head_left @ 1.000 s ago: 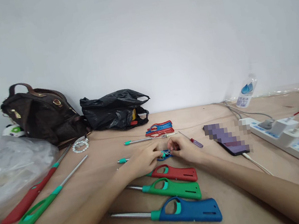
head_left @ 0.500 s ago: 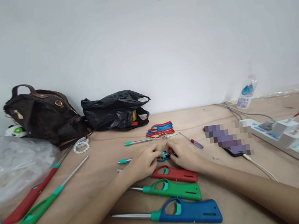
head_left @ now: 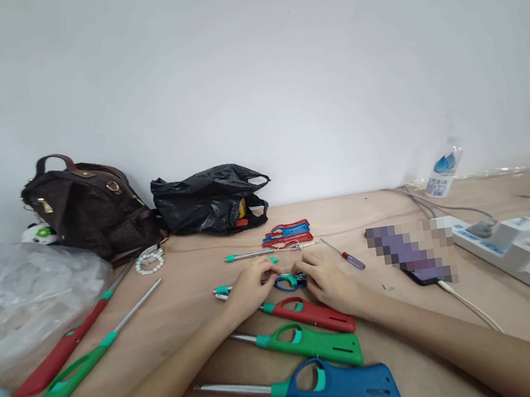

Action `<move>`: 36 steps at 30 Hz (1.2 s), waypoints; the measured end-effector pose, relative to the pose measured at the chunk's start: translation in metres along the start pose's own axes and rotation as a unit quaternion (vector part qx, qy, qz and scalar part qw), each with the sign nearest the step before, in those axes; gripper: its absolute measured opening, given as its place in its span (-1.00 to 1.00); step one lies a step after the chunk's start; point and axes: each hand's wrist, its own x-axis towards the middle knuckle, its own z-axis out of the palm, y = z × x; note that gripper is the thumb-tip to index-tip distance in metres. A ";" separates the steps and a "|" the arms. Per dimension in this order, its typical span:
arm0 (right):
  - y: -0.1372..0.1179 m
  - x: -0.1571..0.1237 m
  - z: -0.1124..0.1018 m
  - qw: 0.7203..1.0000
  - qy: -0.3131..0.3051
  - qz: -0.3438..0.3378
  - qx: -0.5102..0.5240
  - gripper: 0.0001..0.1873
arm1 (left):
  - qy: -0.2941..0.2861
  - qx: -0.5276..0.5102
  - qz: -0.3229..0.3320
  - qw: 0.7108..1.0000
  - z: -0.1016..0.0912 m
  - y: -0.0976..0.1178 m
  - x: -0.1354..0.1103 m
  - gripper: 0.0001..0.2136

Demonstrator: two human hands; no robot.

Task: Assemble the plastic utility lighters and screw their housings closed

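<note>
One small blue lighter [head_left: 292, 281] with an open handle lies at the middle of the desk [head_left: 194, 359], between your two hands. Your left hand [head_left: 252, 287] is bent over its left side; the grip is narrow, but I cannot tell what exactly the fingertips hold. Your right hand [head_left: 330, 281] covers its right end with curled fingers, and I cannot tell whether this grip closes on some part, because the back of the hand hides it.

Just beyond your hands there is a small teal piece [head_left: 274, 260], and behind it a thin tube [head_left: 250, 255] with loose pale wire at its right. Farther, red and blue handle shells [head_left: 289, 230] lie together. A screwdriver [head_left: 354, 261] with a purple handle is behind your right hand, to the right.

Nearer to you, three whole lighters lie in a row: a red one [head_left: 320, 313], a green one [head_left: 320, 344] and a larger blue one [head_left: 355, 384]. At your left are two longer lighters [head_left: 64, 351], red and green. By the wall stand a dark bag [head_left: 89, 210] and a black plastic bag [head_left: 201, 201].
</note>
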 end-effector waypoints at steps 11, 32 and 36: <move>0.001 0.001 0.003 0.996 -0.005 -0.019 -0.084 -0.74 | -0.010 0.072 0.017 0.997 0.005 -0.003 0.002 -0.84; 0.004 0.005 -0.007 0.998 -0.001 0.035 0.044 -0.74 | -0.028 -0.081 -0.072 0.994 -0.018 -0.005 0.005 -0.81; 0.015 0.010 -0.010 0.988 0.012 0.086 0.124 -0.74 | -0.025 -0.040 -0.038 0.998 -0.020 0.000 0.002 -0.80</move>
